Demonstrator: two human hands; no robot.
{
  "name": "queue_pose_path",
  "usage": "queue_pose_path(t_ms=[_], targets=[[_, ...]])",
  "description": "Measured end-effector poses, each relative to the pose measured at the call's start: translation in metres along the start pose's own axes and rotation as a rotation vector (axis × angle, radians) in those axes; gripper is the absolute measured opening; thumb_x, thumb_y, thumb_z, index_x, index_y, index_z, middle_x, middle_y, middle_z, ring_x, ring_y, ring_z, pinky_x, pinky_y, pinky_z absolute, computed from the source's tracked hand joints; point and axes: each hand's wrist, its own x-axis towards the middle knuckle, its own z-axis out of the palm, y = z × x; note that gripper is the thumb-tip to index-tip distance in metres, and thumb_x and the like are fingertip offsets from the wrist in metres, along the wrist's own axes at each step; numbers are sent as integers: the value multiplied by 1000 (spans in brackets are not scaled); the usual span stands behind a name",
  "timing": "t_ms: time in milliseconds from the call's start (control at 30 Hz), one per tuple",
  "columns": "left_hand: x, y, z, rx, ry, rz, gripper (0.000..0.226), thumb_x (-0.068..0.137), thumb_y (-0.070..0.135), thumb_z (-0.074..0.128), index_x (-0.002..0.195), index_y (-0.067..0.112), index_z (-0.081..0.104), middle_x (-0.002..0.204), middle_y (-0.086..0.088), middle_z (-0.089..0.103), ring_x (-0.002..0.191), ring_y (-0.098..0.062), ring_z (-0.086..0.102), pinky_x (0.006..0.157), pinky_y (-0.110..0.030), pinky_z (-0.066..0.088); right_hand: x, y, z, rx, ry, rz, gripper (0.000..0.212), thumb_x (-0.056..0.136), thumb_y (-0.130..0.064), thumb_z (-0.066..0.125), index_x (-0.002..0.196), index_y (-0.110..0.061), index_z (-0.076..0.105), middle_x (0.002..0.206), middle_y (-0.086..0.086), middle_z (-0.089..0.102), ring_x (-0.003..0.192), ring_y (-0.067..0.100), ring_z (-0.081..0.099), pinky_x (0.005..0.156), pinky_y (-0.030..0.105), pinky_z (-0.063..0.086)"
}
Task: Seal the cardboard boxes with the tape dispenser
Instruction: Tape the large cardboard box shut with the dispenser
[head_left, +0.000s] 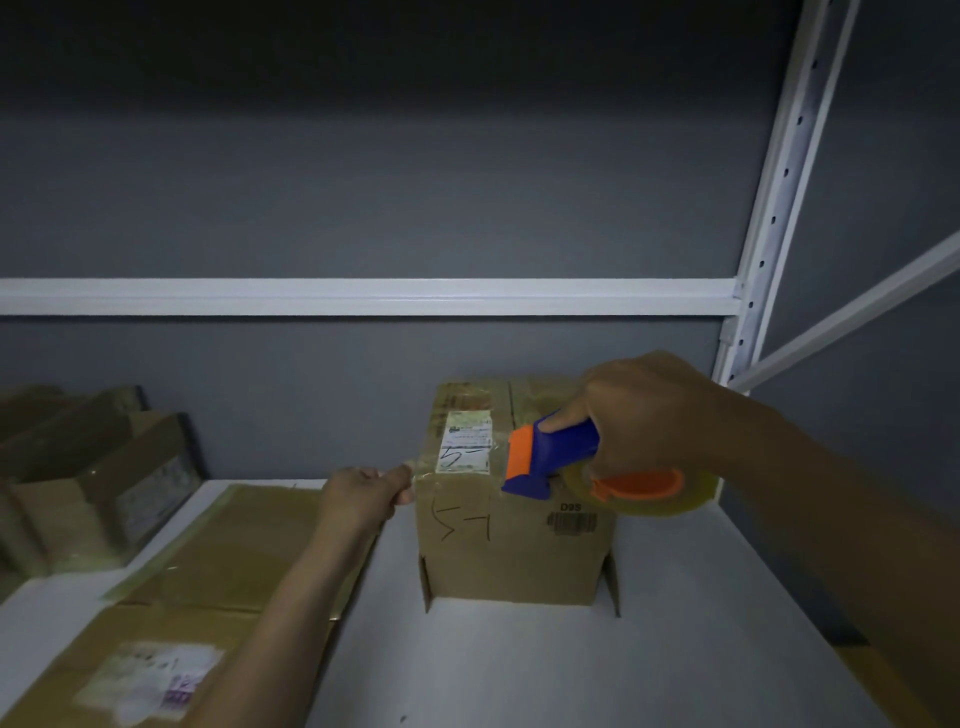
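Gripping the blue handle of the tape dispenser (550, 457), the right grip (644, 415) has its fingers wrapped round it and holds its orange-and-blue head against the top front edge of the cardboard box (514, 551). The dispenser's roll of clear tape (657, 493) on an orange hub hangs off the box's right corner. At the box's top left corner the left grip (363, 496) has its fingers curled in, thumb and fingers pinching the end of a glossy tape strip (452, 467) that runs along the edge toward the dispenser.

The box is upright, plain brown and matte. It has pen marks and a printed barcode on its front, a white label (465, 441) on top under shiny tape, and two bottom flaps splayed outward. It stands on a smooth white shelf (519, 670). Just left of it lies a flat taped carton (223, 551), with more stacked cartons (78, 483) beyond. Behind is a dim grey wall (363, 182), crossed by a white beam (363, 296) that joins a perforated white upright (779, 182).
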Motion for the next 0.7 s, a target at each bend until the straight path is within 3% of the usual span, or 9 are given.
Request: queue_pose_path(t_ms=[100, 167, 200, 267, 300, 367, 433, 500, 700], targets=[[-1, 1, 4, 101, -56, 5, 37, 97, 34, 55, 72, 9, 64, 53, -6, 65, 43, -15, 41, 48, -22, 35, 6, -6, 1, -32, -7, -21, 61, 80, -41, 65, 136, -52, 42, 105, -14, 61, 85, 11, 51, 69, 25, 37], [-4, 2, 5, 209, -115, -23, 30, 98, 44, 48, 106, 17, 57, 66, -11, 72, 44, -13, 47, 44, -19, 37, 8, -8, 0, -32, -6, -33, 59, 80, -35, 63, 134, -51, 45, 104, -14, 63, 89, 13, 56, 68, 24, 37], [-6, 0, 6, 262, -109, -22, 39, 98, 45, 47, 124, 16, 53, 77, -13, 74, 53, -14, 57, 49, -21, 43, 8, -8, 0, -29, -6, -35, 59, 81, -34, 63, 135, -50, 46, 104, -14, 63, 91, 13, 56, 68, 24, 36], [-13, -3, 9, 367, 72, 172, 51, 98, 43, 46, 140, 13, 47, 112, -10, 70, 95, -19, 66, 79, -30, 51, 9, -7, -1, -41, -10, -41, 59, 82, -34, 63, 136, -49, 44, 107, -13, 63, 94, 14, 57, 69, 25, 36], [-19, -2, 11, 352, 133, 356, 51, 98, 43, 45, 142, 17, 46, 126, -3, 62, 113, -15, 59, 93, -33, 47, 10, -6, 0, -47, -13, -42, 59, 83, -34, 62, 136, -49, 43, 109, -12, 62, 96, 14, 57, 70, 25, 37], [-27, 8, 18, 352, -36, 669, 51, 97, 50, 42, 143, 28, 40, 143, 14, 40, 134, 0, 36, 112, -27, 30, 12, -4, 1, -48, -10, -40, 59, 84, -34, 62, 138, -48, 42, 113, -12, 62, 100, 15, 56, 72, 25, 36], [-26, 11, 29, 634, -286, 783, 79, 86, 73, 32, 151, 29, 24, 151, 20, 13, 143, 2, 9, 116, -22, 3, 15, -1, 3, -43, -7, -44, 60, 83, -37, 63, 138, -48, 42, 114, -12, 62, 100, 15, 56, 72, 25, 36], [-14, 5, 34, 889, -325, 870, 99, 74, 81, 22, 155, 27, 12, 153, 18, 3, 145, -2, 0, 113, -23, -11, 16, 5, 6, -26, -16, -37, 62, 81, -42, 65, 138, -50, 41, 116, -13, 61, 101, 14, 55, 74, 26, 38], [-4, -14, 34, 894, -168, 1045, 93, 71, 66, 65, 150, 27, 33, 150, 8, 40, 139, -14, 36, 117, -33, 16, 3, 34, 8, 154, -30, 47, 66, 77, -60, 66, 136, -57, 35, 91, -19, 36, 86, 5, 40, 62, 20, 32]])
